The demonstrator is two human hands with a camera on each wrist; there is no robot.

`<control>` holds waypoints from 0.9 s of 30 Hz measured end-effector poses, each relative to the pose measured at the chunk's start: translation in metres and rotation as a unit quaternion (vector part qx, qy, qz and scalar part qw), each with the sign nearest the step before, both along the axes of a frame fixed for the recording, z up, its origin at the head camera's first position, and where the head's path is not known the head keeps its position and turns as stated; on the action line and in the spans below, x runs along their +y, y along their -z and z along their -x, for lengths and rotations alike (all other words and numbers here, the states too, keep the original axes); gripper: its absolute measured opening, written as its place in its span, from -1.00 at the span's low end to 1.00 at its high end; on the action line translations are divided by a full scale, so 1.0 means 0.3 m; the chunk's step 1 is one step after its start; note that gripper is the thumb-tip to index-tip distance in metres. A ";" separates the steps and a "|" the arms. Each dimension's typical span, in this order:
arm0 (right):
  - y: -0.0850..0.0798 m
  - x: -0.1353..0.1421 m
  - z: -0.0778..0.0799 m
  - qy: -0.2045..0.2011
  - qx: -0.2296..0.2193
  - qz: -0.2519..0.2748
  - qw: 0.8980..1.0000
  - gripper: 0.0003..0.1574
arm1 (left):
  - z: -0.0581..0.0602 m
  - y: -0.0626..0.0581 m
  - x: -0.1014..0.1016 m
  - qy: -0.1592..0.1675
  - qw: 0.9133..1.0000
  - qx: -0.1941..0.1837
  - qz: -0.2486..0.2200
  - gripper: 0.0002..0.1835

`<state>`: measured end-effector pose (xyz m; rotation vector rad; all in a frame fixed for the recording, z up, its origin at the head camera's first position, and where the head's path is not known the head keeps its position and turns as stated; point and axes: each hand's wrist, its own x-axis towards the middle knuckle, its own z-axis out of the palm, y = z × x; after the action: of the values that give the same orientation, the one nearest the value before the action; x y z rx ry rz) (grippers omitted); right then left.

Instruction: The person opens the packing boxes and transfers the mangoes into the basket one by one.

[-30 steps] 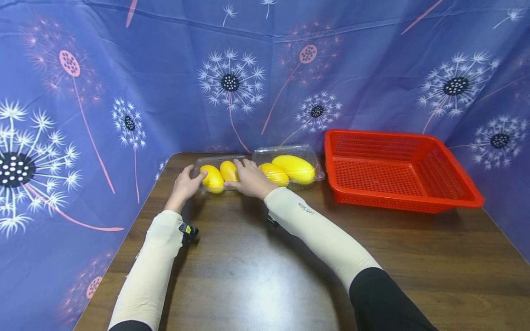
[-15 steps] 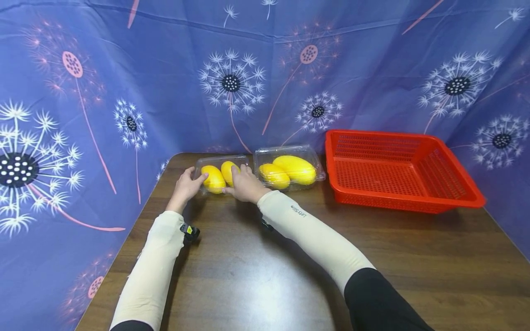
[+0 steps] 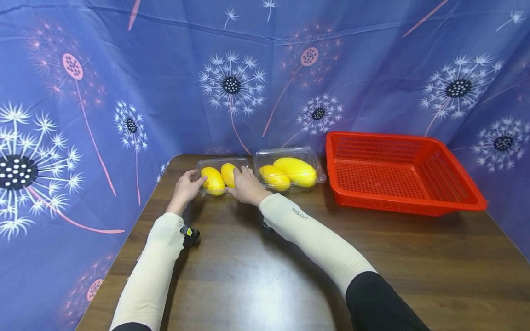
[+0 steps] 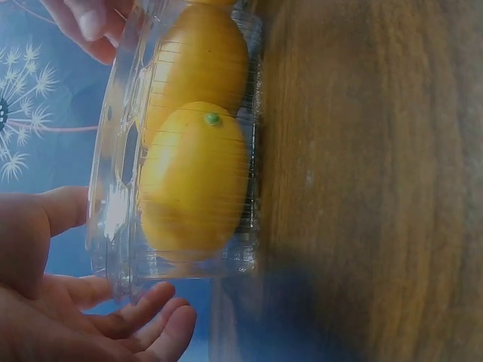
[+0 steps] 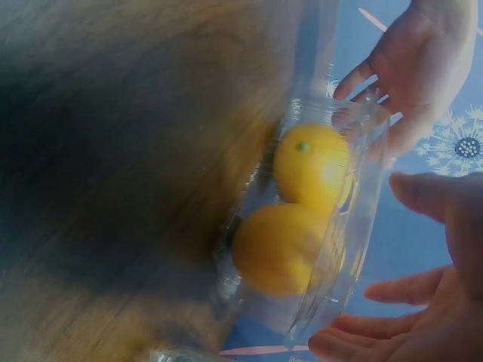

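A clear plastic clamshell box (image 3: 203, 162) lies at the table's back left, holding two yellow mangoes (image 3: 213, 181); the left wrist view shows a green stem spot on one mango (image 4: 195, 185). My left hand (image 3: 185, 190) holds the box's left end, thumb at the lid rim and fingers bent around the end. Around the right end lies my right hand (image 3: 250, 187), its fingers extended and loosely spread. From the right wrist view, the right thumb stands a little off the lid, while the fingertips reach the box's end; whether they press it is unclear.
Just right of the held box sits a second clear box (image 3: 308, 154) with two yellow mangoes (image 3: 295, 172). A red perforated basket (image 3: 406, 204) stands farther right on the brown wooden table (image 3: 232, 266). A blue dandelion-print cloth (image 3: 165, 69) hangs behind.
My right hand has shifted left, away from the second box to the right end of the first. My left hand has stayed at the left end.
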<state>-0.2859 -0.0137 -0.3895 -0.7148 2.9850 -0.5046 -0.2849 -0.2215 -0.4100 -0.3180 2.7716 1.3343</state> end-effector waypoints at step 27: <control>0.022 -0.059 0.067 0.149 -0.114 0.090 0.978 -0.04 | -0.005 -0.022 -0.015 -0.033 0.995 -0.040 -0.086 -0.21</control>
<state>-0.3060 -0.0314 -0.3961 -0.1942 2.8608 -0.8175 -0.2835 -0.2259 -0.4033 -0.4481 2.5806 1.5262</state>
